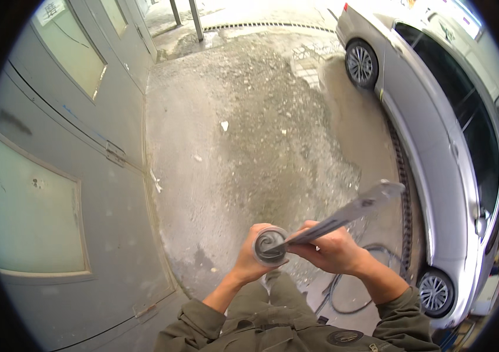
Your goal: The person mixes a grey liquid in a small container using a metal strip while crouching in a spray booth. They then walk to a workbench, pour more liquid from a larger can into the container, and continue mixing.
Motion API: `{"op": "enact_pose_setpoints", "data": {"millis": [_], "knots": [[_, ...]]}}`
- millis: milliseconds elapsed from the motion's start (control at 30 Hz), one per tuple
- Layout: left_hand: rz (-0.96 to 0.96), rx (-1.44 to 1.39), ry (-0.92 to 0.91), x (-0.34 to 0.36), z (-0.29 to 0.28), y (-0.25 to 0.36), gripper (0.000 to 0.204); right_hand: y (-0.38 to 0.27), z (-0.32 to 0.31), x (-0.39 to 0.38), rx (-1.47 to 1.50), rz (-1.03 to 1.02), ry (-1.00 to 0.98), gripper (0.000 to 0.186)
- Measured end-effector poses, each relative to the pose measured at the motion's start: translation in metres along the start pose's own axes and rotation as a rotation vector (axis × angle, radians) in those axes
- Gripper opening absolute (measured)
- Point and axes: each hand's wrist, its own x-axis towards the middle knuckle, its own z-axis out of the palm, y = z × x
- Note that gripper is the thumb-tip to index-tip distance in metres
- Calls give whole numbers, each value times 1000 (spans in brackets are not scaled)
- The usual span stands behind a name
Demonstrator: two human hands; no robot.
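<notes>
Flat stick [348, 217] gripped by right hand [330, 249], cup [255, 251] by left hand [247, 258]; hose [332, 295], silver car [431, 158] rightward, doors [105, 193] leftward.

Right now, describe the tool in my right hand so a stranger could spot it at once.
Start at the silver car on the right, then go left to your right hand. It grips a long, flat grey tool, its near end dipping into the cup in your left hand. Unlike the round cup, it is a strip with a dark mark near its far end.
</notes>
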Motion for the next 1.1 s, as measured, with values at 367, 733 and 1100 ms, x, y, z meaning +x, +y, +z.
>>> {"op": "enact_pose_setpoints", "data": {"millis": [367, 733, 1100], "knots": [[-116, -212, 9, 224, -62, 18, 76, 102, -102, 218, 105, 209, -103, 22], [43, -240, -135, 473, -168, 54, 81, 179, -218, 450, 39, 18, -132, 26], [125, -60, 111, 731, -236, 23, 74, 334, -305, 649, -235, -163, -228, 18]]}}
